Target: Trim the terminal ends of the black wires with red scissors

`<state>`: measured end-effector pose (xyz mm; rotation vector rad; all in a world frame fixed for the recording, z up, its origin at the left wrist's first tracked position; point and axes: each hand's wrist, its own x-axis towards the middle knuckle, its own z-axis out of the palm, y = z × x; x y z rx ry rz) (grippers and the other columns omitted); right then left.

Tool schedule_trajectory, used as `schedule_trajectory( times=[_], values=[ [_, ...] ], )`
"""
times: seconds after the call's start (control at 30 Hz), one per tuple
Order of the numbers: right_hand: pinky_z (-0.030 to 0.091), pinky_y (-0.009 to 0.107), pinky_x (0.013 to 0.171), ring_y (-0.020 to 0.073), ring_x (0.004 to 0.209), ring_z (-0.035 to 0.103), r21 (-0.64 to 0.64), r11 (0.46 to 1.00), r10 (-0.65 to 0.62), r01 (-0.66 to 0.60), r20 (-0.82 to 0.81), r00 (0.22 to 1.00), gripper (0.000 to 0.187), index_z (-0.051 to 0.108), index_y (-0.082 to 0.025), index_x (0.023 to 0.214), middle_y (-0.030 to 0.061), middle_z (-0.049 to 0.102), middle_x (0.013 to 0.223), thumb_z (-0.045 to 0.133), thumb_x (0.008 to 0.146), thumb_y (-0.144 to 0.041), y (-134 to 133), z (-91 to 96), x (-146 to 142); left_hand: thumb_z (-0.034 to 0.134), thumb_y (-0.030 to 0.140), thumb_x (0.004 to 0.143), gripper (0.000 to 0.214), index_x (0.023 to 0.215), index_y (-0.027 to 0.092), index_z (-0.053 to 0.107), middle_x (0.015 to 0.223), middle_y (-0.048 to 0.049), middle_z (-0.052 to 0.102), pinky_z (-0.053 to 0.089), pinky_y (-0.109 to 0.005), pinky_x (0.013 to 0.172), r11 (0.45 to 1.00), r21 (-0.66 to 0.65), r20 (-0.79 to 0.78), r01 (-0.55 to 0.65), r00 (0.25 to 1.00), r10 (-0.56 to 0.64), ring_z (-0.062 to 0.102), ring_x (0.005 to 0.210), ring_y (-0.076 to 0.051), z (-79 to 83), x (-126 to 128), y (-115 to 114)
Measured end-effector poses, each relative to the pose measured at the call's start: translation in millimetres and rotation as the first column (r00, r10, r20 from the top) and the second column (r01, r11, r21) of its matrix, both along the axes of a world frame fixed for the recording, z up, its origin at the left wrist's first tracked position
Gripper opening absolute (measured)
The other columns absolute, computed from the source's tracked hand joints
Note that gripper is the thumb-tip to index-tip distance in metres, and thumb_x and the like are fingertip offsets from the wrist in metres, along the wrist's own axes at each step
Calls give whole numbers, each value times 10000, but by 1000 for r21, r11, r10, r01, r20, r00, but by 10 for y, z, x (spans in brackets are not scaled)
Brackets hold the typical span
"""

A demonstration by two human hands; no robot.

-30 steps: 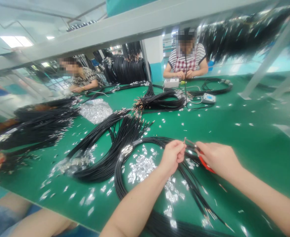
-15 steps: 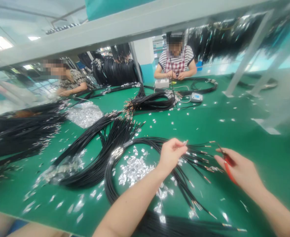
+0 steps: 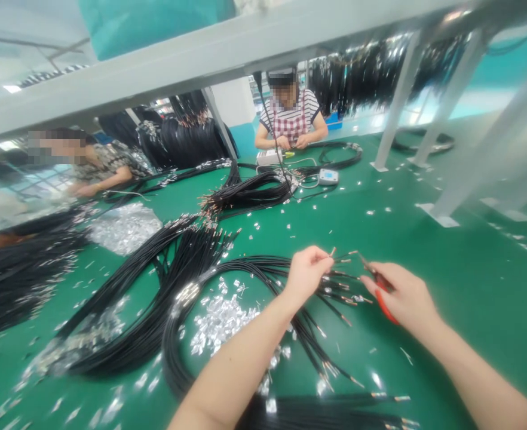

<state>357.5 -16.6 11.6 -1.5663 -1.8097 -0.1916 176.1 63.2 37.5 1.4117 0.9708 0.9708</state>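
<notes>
My left hand (image 3: 308, 272) pinches a black cable near its stripped end (image 3: 333, 252), whose coppery tip pokes out past my fingers. To its right, my right hand (image 3: 400, 289) is wrapped round red-handled pliers or cutters (image 3: 385, 304); their dark jaws point up and left, close to the loose cable ends. Both hands are above a looped bundle of black cables (image 3: 174, 346), bound with clear wrap at its left side. Its stripped ends fan out below and between my hands. Inside the loop lies a heap of silvery foil scraps (image 3: 221, 319).
More black cable bundles (image 3: 124, 286) spread across the green table (image 3: 483, 286). A clear bag of foil bits (image 3: 124, 227) lies left. Two co-workers sit opposite, one (image 3: 293, 119) handling a cable. A small white device (image 3: 328, 177) and grey shelf posts (image 3: 398, 101) stand beyond.
The whole view has shifted, so the scene sits further left and the table's contents appear moved. My right hand with the red-handled tool is slightly nearer my left hand, which keeps its pinch.
</notes>
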Motion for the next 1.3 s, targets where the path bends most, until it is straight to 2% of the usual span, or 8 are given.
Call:
schedule_trajectory(
  times=[0.1, 0.23, 0.43, 0.63, 0.9, 1.03, 1.17, 1.3],
  values=[
    [430, 257, 636, 152, 651, 581, 66, 996, 40, -52, 176, 984, 180, 640, -162, 835, 47, 652, 710, 525, 826, -300, 53, 36, -94, 614, 247, 669, 131, 601, 145, 567, 502, 28, 524, 272, -196, 468, 993, -106, 22, 47, 999, -45, 383, 435, -53, 15, -94, -4],
    [360, 256, 617, 152, 624, 538, 112, 991, 21, -69, 376, 926, 186, 650, -163, 812, 37, 610, 646, 511, 838, -284, 190, 132, -259, 633, 283, 654, 175, 617, 136, 547, 496, 37, 505, 143, -192, 387, 966, -239, 64, 96, 994, -83, 268, 359, -16, 36, -202, 1],
    [286, 277, 617, 154, 597, 470, 116, 988, 24, -105, 549, 835, 183, 631, -159, 757, 32, 553, 598, 490, 839, -240, 356, 269, -398, 652, 305, 640, 224, 614, 134, 510, 501, 38, 502, 65, -201, 352, 925, -347, 182, 156, 979, -96, 222, 319, 2, -2, -315, 55],
    [246, 270, 582, 139, 540, 428, 127, 987, 2, -97, 597, 802, 176, 588, -169, 689, 14, 525, 552, 482, 827, -196, 381, 307, -480, 660, 291, 625, 223, 606, 132, 505, 491, 37, 505, 73, -193, 344, 921, -367, 206, 132, 977, -58, 244, 309, 2, -54, -369, 100],
    [226, 271, 553, 135, 502, 449, 110, 992, -24, -61, 639, 769, 163, 547, -172, 659, 14, 531, 527, 466, 796, -136, 369, 308, -534, 656, 271, 603, 200, 602, 137, 507, 461, 39, 507, 93, -193, 348, 942, -334, 184, 34, 983, 30, 259, 312, -5, -31, -355, 76],
    [216, 269, 540, 126, 481, 455, 69, 997, -9, -46, 643, 766, 176, 533, -168, 648, 14, 536, 516, 453, 793, -111, 366, 289, -538, 663, 283, 597, 209, 604, 137, 514, 452, 41, 505, 94, -198, 356, 944, -328, 187, 23, 982, 41, 260, 316, -6, -42, -343, 67],
    [193, 260, 510, 120, 456, 456, 34, 998, 17, -48, 624, 782, 199, 523, -169, 624, 13, 543, 504, 451, 808, -142, 363, 262, -525, 675, 304, 602, 231, 611, 136, 517, 457, 40, 508, 92, -202, 363, 943, -330, 205, 49, 978, 21, 254, 321, -6, -61, -343, 66],
    [176, 247, 474, 111, 456, 491, -20, 997, 69, -69, 519, 852, 243, 541, -178, 630, -2, 570, 503, 451, 845, -245, 365, 226, -475, 669, 307, 630, 227, 635, 132, 524, 487, 37, 512, 87, -203, 366, 936, -331, 243, 118, 969, -36, 249, 328, -1, -45, -363, 63]
  ],
)
